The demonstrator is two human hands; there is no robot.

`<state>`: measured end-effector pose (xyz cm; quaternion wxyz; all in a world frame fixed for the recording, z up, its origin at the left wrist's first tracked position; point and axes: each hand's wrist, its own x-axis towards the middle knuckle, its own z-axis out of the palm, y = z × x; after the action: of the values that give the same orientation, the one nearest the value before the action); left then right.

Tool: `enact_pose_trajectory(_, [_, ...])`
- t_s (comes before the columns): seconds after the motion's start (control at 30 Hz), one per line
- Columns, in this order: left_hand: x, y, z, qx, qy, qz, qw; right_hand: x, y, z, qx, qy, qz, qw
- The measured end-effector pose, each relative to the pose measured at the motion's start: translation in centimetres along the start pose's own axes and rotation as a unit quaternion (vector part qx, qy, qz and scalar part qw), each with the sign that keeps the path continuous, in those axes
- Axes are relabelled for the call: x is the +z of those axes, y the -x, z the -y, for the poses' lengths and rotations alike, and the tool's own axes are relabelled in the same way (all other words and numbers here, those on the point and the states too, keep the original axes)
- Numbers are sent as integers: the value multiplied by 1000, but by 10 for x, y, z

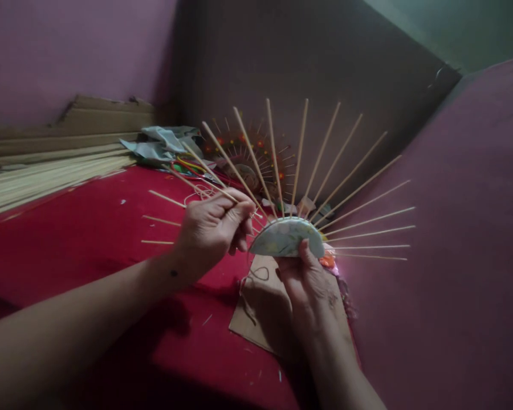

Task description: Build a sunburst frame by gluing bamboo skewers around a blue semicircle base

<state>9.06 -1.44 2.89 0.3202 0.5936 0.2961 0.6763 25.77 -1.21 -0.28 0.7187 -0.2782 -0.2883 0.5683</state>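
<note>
My right hand (305, 279) grips a pale, patterned half-disc (282, 238) from below, its thumb on the near face. Thin wooden sticks (299, 156) fan out from the curved edge of this half-disc. At the left side of the fan, my left hand (216, 225) is closed in a pinch among the sticks, close to the rim. A thin cord (260, 272) runs down from the left fingers and hangs in a loop below. The exact pinch point is partly hidden by the fingers.
Beneath my hands a brown board (260, 319) lies on red cloth (111, 228). Bundled sticks (47, 176) and cardboard (102, 117) are at left. Behind are bluish cloth (166, 142), scissors (209, 178) and a decorated fan-shaped piece (256, 154). A pink wall (465, 228) stands close at right.
</note>
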Motion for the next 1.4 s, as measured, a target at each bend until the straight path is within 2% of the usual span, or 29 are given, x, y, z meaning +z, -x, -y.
enact_pose_trajectory(0.07, [0, 1, -1, 6, 4, -9, 1000, -1, -3, 3, 10, -16, -5, 1000])
enact_pose_trajectory(0.23, [1, 6, 4, 49, -25, 41, 998, -1, -3, 2, 43, -29, 43, 998])
enact_pose_trajectory(0.4, [0, 5, 9, 68, -52, 58, 995, 0, 2, -1, 70, -32, 82, 994])
enact_pose_trajectory(0.93, [2, 4, 12, 99, -88, 67, 989, -1, 7, -4, 55, -7, 61, 997])
enact_pose_trajectory(1.23, [3, 2, 13, 45, -67, 83, 993, 1, 7, -5, 55, -1, 57, 997])
enact_pose_trajectory(1.4, [4, -2, 6, -27, -44, 89, 995, 3, 8, -4, 57, -2, 45, 997])
